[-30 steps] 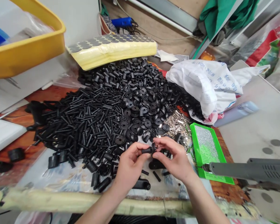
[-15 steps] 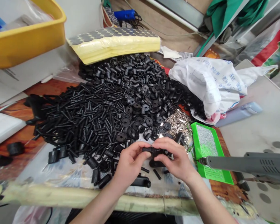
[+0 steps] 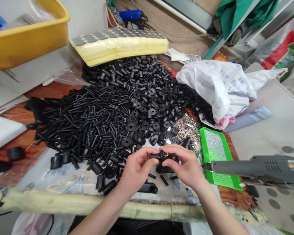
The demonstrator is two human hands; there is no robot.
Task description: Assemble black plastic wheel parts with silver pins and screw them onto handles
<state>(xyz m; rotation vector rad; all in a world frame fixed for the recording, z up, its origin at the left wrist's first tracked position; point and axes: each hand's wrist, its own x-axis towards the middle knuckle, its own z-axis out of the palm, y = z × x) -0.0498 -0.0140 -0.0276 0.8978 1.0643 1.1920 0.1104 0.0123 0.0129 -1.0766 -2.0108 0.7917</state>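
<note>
Near the front of the table, my left hand [image 3: 138,166] pinches a small black cylindrical part [image 3: 155,157] between thumb and fingertips. My right hand [image 3: 185,164] grips the other end of the same piece, at a round black part [image 3: 163,156] with a bit of shiny metal beside it. The two black parts touch end to end. Beyond the hands spreads a heap of black ribbed rods [image 3: 95,114], with round black discs [image 3: 144,125] to its right. Small metal clips [image 3: 187,129] lie past my right hand. A black handle-like piece [image 3: 147,188] rests below the hands.
At the right, a grey power tool [image 3: 250,168] extends over a green tray [image 3: 231,156] of small silvery pieces. Yellow-edged sticker sheets [image 3: 122,50] lie behind the heap, a white bag [image 3: 218,85] at back right, a yellow bin [image 3: 39,36] at back left. A pole [image 3: 88,204] lines the front edge.
The round part and a shiny metal bit now show more plainly between my hands, as the fingers of my right hand have shifted slightly. Both hands still hold the piece.
</note>
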